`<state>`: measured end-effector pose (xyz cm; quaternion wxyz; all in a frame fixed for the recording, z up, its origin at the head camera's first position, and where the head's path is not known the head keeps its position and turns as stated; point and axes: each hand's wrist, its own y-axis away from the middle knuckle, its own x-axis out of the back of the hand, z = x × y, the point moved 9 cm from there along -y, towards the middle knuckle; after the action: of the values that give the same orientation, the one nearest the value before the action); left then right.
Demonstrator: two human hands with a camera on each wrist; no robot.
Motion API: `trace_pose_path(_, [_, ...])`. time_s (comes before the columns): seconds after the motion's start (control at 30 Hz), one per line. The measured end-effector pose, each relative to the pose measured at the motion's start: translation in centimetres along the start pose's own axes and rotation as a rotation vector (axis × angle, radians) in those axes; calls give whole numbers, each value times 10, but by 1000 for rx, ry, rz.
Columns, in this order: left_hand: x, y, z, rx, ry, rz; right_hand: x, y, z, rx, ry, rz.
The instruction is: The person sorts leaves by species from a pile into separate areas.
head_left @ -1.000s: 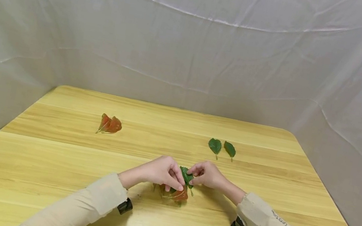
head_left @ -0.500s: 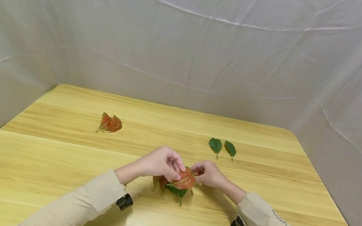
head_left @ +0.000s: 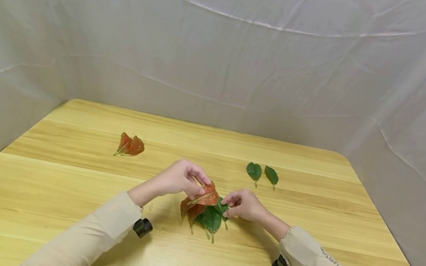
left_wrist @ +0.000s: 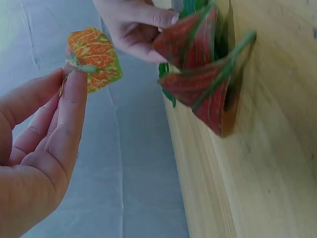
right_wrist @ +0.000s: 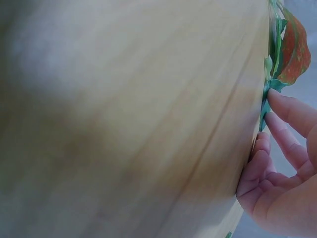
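Observation:
In the head view my left hand (head_left: 183,178) pinches a red leaf (head_left: 209,196) by its stem end, raised above the leaf cluster. The left wrist view shows this orange-red leaf (left_wrist: 103,62) at the fingertips, stem between thumb and forefinger. Below, two red leaves (left_wrist: 198,91) lie folded on the table. Beside them a larger green leaf (head_left: 209,219) spreads out, its stem toward me. My right hand (head_left: 246,205) rests low at the cluster's right side, pinching the edge of another green leaf (head_left: 221,207); thumb and forefinger meet it in the right wrist view.
A pair of red leaves (head_left: 131,145) lies at the back left of the wooden table (head_left: 55,200). Two separate green leaves, a broad one (head_left: 254,171) and a narrow one (head_left: 271,175), lie at the back right. Pale cloth (head_left: 226,59) hangs behind and along the sides.
My left hand has lifted the red leaf from the cluster, moving up and left and uncovering the green leaves. The right hand has stayed at the green leaf.

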<state>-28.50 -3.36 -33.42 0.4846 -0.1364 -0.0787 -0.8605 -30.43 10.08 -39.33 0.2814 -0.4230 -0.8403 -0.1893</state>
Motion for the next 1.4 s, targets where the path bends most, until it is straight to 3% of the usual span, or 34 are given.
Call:
trace_pose_path(0.27, [17, -1, -5, -4, 37, 66, 0, 0, 0, -16, 6, 6])
trace_pose_path(0.7, [46, -5, -28, 15, 1, 167, -1, -1, 3, -36, -13, 4])
trace_pose_path(1.07, [69, -3, -45, 60, -54, 242, -1, -1, 4, -24, -7, -1])
trace_pose_path(1.4, [102, -4, -59, 132, -111, 346, 0, -1, 1, -22, -11, -4])
